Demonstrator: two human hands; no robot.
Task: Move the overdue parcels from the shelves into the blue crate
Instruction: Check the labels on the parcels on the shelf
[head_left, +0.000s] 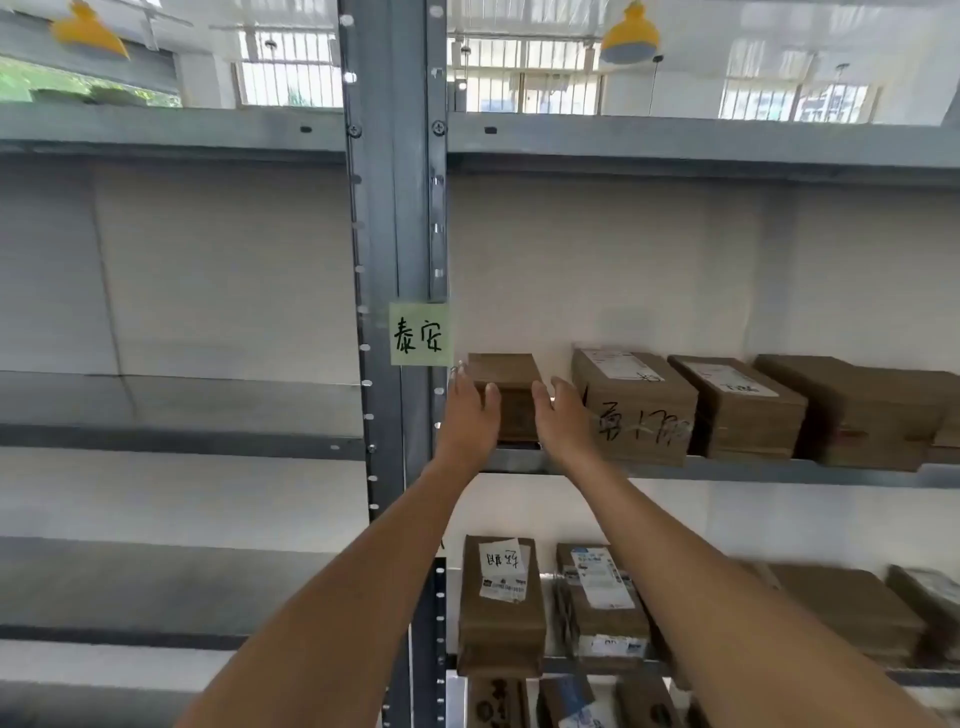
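Head view showed, at the left of the frame, bare grey shelf bays, then the steel upright (395, 218) near centre with a green handwritten note (418, 334) stuck to it. Just right of that note sat the small brown parcel (506, 370), the leftmost box on the middle shelf (727, 470), its long axis running back into the shelf, away from the person, with one short end facing out.

The left hand (470, 415) lay against the parcel's left side, fingers mostly straight and the thumb laid over its front left corner. The right hand (563, 415) stood on the opposite side, fingers extended and loosely spread; whether it touched the cardboard or hovered just beside it could not be told. So the grip was a spread, two-handed bracket, one hand on each long side, neither curled round the box. The parcel lay directly between the hands and slightly beyond them, both about equally near, so I judged the next move to be a squeeze inward and a straight pull toward the body.

Further right, a larger scrawled box (636, 410) stood close beside the right hand, leaving a narrow gap. More boxes continued along the row and on the shelf beneath. No blue crate was in view
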